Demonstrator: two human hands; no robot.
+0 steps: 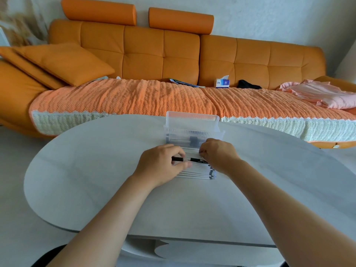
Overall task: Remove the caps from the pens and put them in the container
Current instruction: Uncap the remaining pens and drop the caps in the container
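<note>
**Cap pulled from a pen over the row**

The left hand (163, 162) pinches a black cap (177, 159) in its fingers, while the right hand (217, 154) grips a pen (196, 160) by its barrel, the two parts slightly apart. Below them a row of white pens (196, 173) lies on the table (96, 180). Just behind stands the clear container (192, 130), lid raised, some pens inside

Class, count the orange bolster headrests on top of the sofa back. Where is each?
2. The left bolster sits above the sofa's left section; the right bolster is beside it, nearer the middle. None seems hidden.
</note>
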